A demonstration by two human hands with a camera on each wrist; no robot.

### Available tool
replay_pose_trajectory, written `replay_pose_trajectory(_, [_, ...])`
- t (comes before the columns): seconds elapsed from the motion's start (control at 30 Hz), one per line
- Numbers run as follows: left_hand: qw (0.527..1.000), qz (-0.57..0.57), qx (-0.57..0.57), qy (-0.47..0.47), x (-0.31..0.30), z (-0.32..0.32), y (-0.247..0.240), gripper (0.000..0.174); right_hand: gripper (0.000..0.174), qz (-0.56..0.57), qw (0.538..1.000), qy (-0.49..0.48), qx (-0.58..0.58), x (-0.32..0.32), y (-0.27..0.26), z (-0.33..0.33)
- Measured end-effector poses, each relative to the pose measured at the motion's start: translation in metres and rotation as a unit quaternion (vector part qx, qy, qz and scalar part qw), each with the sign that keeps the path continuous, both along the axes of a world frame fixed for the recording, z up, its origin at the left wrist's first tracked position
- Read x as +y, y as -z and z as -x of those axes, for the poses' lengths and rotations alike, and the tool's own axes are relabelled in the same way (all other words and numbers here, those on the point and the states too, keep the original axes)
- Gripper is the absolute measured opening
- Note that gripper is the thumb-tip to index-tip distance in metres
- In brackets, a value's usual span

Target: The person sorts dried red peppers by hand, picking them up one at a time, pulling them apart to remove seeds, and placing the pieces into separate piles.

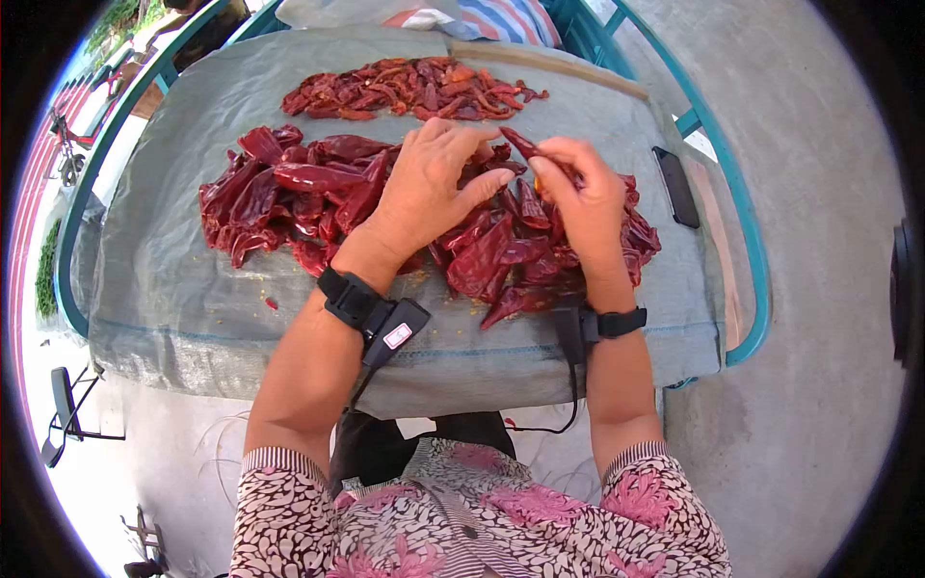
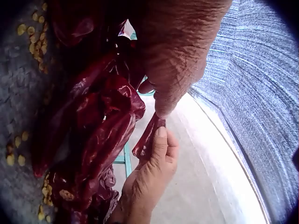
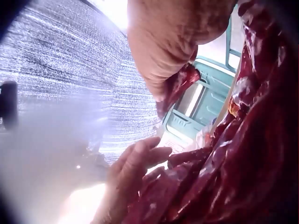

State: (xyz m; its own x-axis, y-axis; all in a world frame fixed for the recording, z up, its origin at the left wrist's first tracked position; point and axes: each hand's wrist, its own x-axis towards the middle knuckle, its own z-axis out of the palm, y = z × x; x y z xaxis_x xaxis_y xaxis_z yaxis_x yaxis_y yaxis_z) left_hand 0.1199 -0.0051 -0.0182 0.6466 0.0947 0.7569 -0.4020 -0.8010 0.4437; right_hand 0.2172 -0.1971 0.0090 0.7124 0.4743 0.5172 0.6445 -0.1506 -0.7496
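Observation:
A dark red dried chili pepper [image 1: 520,144] is pinched between the thumb and fingers of my right hand [image 1: 586,188], its narrow end pointing up and left. My left hand [image 1: 434,183] reaches over the pile with its thumb spread from its fingers, the fingertips close to that narrow end. In the right wrist view the held chili [image 3: 180,88] sticks out of the right hand's grip, with the left hand [image 3: 133,163] a little apart from it. Below both hands lies a heap of large, glossy, wrinkled dried chilies [image 1: 482,260].
Smaller red chili pieces [image 1: 414,87] lie in a separate pile farther back. A grey-green woven sheet [image 1: 193,328] covers the surface, with yellow seeds [image 2: 35,42] scattered on it. A phone [image 1: 676,188] lies at the right, inside a teal metal rail [image 1: 747,241]. Striped bags [image 1: 501,21] sit at the back.

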Motion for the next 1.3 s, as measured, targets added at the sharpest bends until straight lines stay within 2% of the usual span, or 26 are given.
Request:
replay_pose_trajectory(0.1, [1.0, 0.013, -0.006, 0.015, 0.001, 0.0, -0.001, 0.044, 0.018, 0.01, 0.994, -0.061, -0.086, 0.005, -0.001, 0.007])
replay_pose_trajectory(0.2, [0.998, 0.026, 0.037, 0.034, -0.001, 0.004, -0.005, 0.045, 0.016, 0.034, 0.988, -0.083, -0.122, 0.005, -0.001, 0.006])
replay_pose_trajectory(0.33, [0.999, 0.008, 0.016, 0.044, -0.003, 0.002, -0.001, 0.044, 0.012, 0.068, 0.98, -0.102, -0.157, -0.003, -0.007, -0.002])
replay_pose_trajectory(0.4, [0.999, 0.005, 0.022, 0.045, -0.003, 0.003, -0.003, 0.044, 0.013, 0.084, 0.975, -0.011, -0.206, -0.005, -0.008, -0.006])
replay_pose_trajectory(0.47, [0.998, 0.05, 0.015, 0.025, -0.005, 0.002, -0.003, 0.041, 0.017, 0.109, 0.966, 0.073, -0.223, -0.01, 0.001, -0.021])
replay_pose_trajectory(0.57, [0.993, 0.117, -0.006, -0.004, -0.007, 0.004, -0.007, 0.041, 0.026, 0.229, 0.929, 0.158, -0.244, -0.02, 0.013, -0.027])
replay_pose_trajectory(0.67, [0.984, 0.176, -0.02, -0.032, -0.003, 0.0, -0.002, 0.046, 0.034, 0.332, 0.917, 0.149, -0.163, -0.025, 0.019, -0.031])
replay_pose_trajectory(0.7, [0.98, 0.195, -0.022, -0.042, -0.003, -0.001, -0.004, 0.047, 0.032, 0.337, 0.916, 0.143, -0.16, -0.026, 0.019, -0.032])
replay_pose_trajectory(0.73, [0.974, 0.221, 0.027, -0.043, -0.003, 0.004, -0.008, 0.054, 0.029, 0.343, 0.916, 0.137, -0.158, -0.026, 0.019, -0.032])
replay_pose_trajectory(0.77, [0.98, 0.194, -0.008, -0.051, -0.004, 0.003, -0.008, 0.055, 0.027, 0.347, 0.916, 0.13, -0.156, -0.025, 0.019, -0.033])
replay_pose_trajectory(0.83, [0.985, 0.14, -0.078, -0.065, -0.005, 0.001, -0.006, 0.057, 0.022, 0.262, 0.926, 0.159, -0.219, -0.021, 0.018, -0.035])
replay_pose_trajectory(0.87, [0.99, 0.098, -0.073, -0.07, -0.003, 0.001, -0.007, 0.058, 0.02, 0.219, 0.927, 0.173, -0.25, -0.02, 0.018, -0.035])
replay_pose_trajectory(0.97, [0.996, -0.013, -0.052, -0.072, 0.001, 0.001, -0.01, 0.061, 0.017, 0.1, 0.94, 0.124, -0.303, -0.014, -0.002, -0.029])
replay_pose_trajectory(1.07, [0.994, -0.086, -0.037, -0.049, -0.006, 0.004, -0.012, 0.06, 0.019, 0.072, 0.938, 0.038, -0.336, -0.003, -0.004, -0.02])
replay_pose_trajectory(1.17, [0.998, -0.059, -0.002, -0.02, -0.002, 0.003, -0.007, 0.053, 0.022, 0.028, 0.96, -0.035, -0.278, 0.01, 0.003, -0.008])
replay_pose_trajectory(1.2, [0.999, -0.051, 0.0, -0.014, -0.001, 0.002, -0.005, 0.042, 0.019, 0.028, 0.961, -0.055, -0.27, 0.012, 0.004, -0.006])
replay_pose_trajectory(1.3, [0.998, -0.033, 0.021, -0.039, 0.0, 0.001, -0.003, 0.029, 0.017, 0.077, 0.949, 0.01, -0.307, 0.001, -0.001, -0.012])
